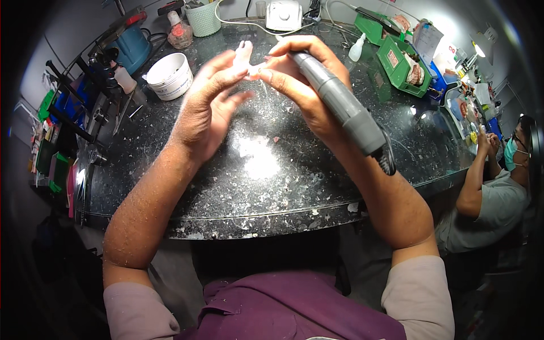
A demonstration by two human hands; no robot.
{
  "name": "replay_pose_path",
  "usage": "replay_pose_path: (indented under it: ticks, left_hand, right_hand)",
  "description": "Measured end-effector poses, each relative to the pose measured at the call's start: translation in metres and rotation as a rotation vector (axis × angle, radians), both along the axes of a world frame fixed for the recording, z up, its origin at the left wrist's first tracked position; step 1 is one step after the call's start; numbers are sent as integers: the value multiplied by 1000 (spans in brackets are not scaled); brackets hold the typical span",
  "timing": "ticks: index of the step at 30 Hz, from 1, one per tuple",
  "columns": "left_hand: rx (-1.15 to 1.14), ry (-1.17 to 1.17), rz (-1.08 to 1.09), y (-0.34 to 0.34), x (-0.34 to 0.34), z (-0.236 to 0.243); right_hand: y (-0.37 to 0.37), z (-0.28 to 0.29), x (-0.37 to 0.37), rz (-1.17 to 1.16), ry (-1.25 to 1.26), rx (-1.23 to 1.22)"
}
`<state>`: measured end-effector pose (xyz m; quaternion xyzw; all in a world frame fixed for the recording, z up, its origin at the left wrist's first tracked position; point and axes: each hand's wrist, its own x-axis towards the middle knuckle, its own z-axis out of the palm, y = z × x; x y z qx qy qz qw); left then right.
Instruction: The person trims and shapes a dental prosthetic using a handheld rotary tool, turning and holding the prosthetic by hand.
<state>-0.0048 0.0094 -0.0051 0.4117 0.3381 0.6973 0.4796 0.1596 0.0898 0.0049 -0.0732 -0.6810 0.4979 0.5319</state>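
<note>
My left hand (209, 102) pinches a small pale pink piece (243, 56), irregular in shape, above the dark, speckled bench (238, 198); some of its lower fingers are blurred. My right hand (310, 99) is wrapped round a grey cylindrical handpiece (345, 113) with a coiled black cord at its lower end. The right thumb reaches to the pink piece, and the handpiece's working tip is hidden behind my fingers. A tiny pink crumb (276, 139) lies on the bench below.
At back left are a white tub (169, 79), a pink-stained bottle (179, 35) and tools (79, 102). A white box (283, 17), dropper bottle (357, 48) and green trays (403, 68) are behind and right. A masked co-worker (487, 198) sits at far right, hands raised.
</note>
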Motion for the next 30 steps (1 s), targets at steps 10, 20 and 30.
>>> replay_pose_path:
  ticks: [10, 20, 30]
  left_hand:
    - [248, 820, 195, 3, -12, 4]
    - [133, 465, 280, -1, -1, 0]
    - [80, 450, 278, -6, 0, 2]
  right_hand:
    - [-4, 5, 4, -23, -113, 163]
    - [-8, -4, 1, -10, -77, -78]
    - [-7, -13, -5, 23, -21, -75]
